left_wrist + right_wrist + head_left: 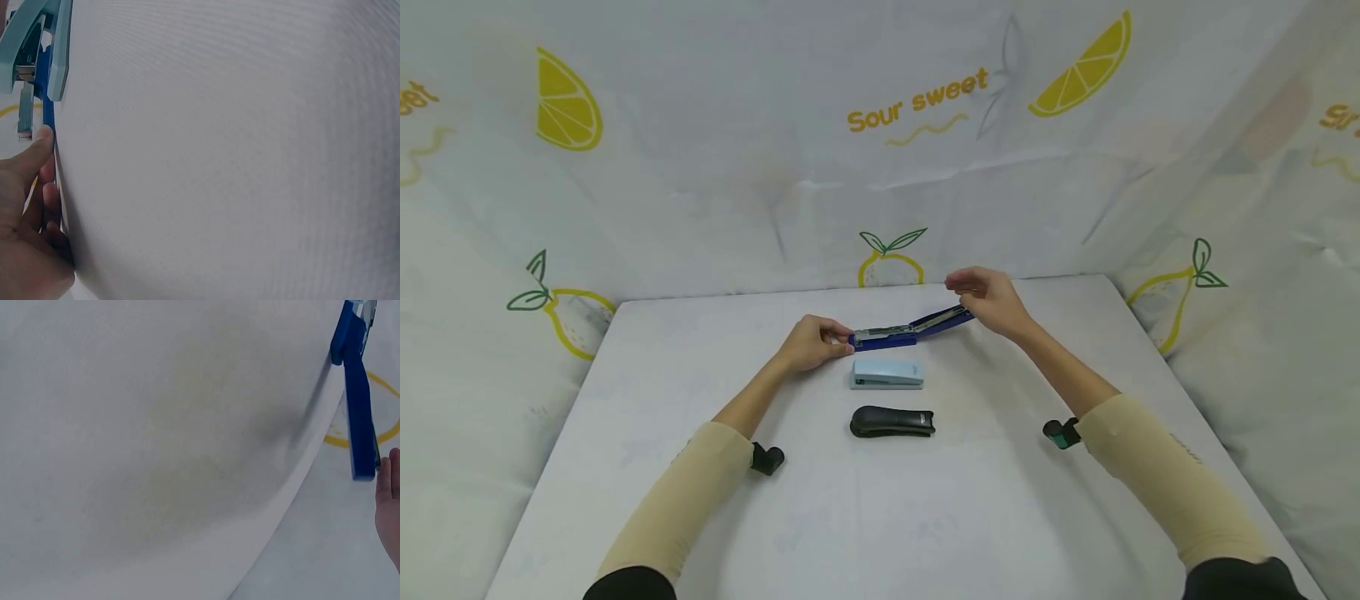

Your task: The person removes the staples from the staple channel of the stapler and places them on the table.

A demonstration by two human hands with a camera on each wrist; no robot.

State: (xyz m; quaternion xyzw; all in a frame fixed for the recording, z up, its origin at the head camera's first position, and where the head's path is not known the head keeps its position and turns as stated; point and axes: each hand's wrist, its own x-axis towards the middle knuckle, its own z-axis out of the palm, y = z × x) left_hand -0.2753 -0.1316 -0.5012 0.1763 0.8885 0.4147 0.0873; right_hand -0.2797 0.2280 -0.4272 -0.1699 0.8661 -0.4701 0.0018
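Note:
A dark blue stapler (886,341) lies swung wide open on the white table, its magazine showing and its top arm slanting up to the right. My left hand (811,343) pinches the left end of its base between thumb and fingers. At the raised far end of the top arm, my right hand (994,303) has its fingertips right at the tip. Those fingers (385,481) look straight in the right wrist view, beside the blue arm (359,419). The left wrist view shows the thumb (40,142) on the blue base, partly hidden behind a light blue stapler (59,56).
Nearer to me than the blue stapler, the closed light blue stapler (887,375) lies parallel to it. A black stapler (891,422) is nearer still. Behind the table (865,517) hangs a white lemon-print curtain (715,167), which also borders both sides.

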